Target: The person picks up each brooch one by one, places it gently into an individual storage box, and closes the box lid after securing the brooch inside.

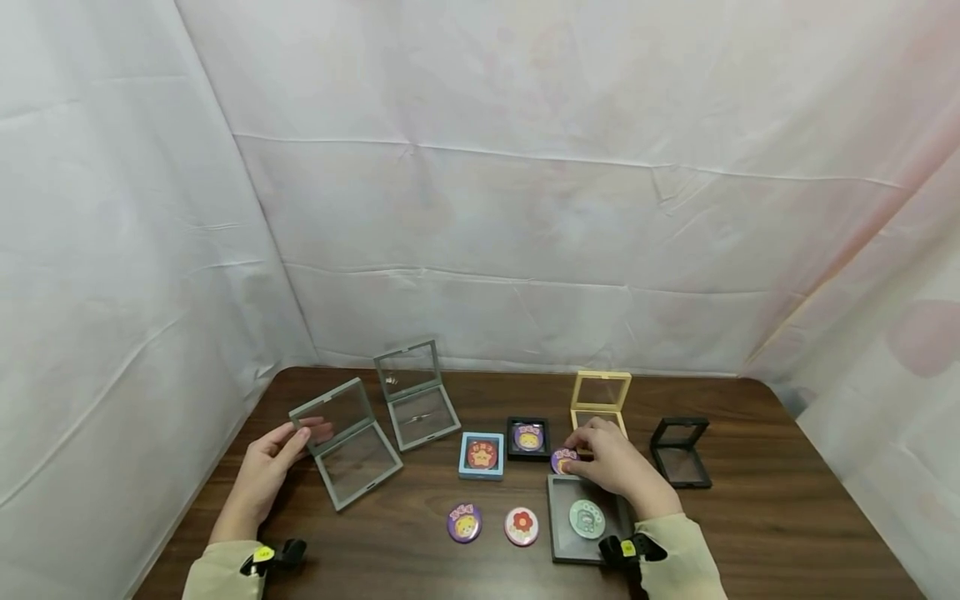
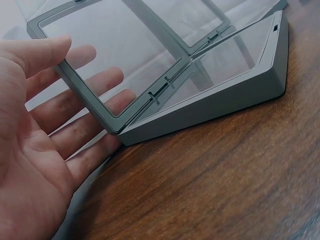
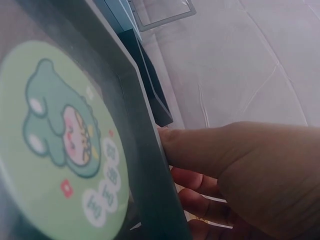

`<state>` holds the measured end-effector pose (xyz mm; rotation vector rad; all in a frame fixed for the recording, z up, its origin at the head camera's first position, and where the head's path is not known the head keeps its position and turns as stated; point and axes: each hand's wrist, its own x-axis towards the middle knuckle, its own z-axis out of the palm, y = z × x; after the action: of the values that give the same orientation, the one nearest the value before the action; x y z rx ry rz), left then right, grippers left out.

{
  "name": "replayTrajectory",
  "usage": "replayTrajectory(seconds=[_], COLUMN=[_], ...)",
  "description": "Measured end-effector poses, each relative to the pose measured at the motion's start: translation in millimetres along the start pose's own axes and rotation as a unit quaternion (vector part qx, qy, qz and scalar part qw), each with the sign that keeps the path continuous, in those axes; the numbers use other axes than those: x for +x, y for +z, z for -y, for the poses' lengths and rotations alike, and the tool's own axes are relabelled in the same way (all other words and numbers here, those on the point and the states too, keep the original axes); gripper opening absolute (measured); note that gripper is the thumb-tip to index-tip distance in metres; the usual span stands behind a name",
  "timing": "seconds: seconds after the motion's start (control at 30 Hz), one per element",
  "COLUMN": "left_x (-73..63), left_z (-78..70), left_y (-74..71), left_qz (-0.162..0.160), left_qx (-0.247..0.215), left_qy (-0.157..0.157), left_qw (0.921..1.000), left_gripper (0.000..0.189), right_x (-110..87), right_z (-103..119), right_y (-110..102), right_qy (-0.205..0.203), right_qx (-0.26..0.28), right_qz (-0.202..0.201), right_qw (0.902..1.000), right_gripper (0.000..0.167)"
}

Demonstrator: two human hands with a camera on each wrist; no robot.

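Pinching purple badge point(image 1: 559, 457) with right grip point(image 1: 615, 462), just beyond dark grey case point(image 1: 552, 521) on desk point(image 1: 787, 508); holding raised lid point(image 1: 337, 406) of open grey case point(image 1: 370, 487) with left grip point(image 1: 268, 462). Seemingly at badge pick-up; calls next for a secure, level lift.

PINCHING ON BOTH SIDES AT BROWN WOOD-GRAIN TBL point(image 1: 765, 533)

Gripping tilted-up clear lid point(image 1: 341, 406) of big sq. grey-green case point(image 1: 358, 463) at edge w/ L hand point(image 1: 266, 467). Holding round purple badge point(image 1: 559, 459) w/ R hand point(image 1: 618, 463), just beyond flat dk-grey sq. case point(image 1: 566, 546) w/ round pale-green badge point(image 1: 587, 519). Note sm. black hinged case point(image 1: 680, 465), opened, right of R hand.
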<state>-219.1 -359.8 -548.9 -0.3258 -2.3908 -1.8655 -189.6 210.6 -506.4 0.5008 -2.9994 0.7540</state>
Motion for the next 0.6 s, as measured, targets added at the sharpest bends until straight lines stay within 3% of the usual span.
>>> replayTrajectory(seconds=[0.6], left_x=[0.9], left_z=[0.8], left_y=[0.3], left_qz=[0.002], left_qx=[0.001], left_qy=[0.003], left_qw=[1.0000], left_gripper=[0.045], right_x=[-0.4], right_z=[1.3], right_y=[-2.8], right_qy=[-0.007], right_qx=[0.026], right_qz=[-0.003], right_qw=[0.9996], right_gripper=[0.022])
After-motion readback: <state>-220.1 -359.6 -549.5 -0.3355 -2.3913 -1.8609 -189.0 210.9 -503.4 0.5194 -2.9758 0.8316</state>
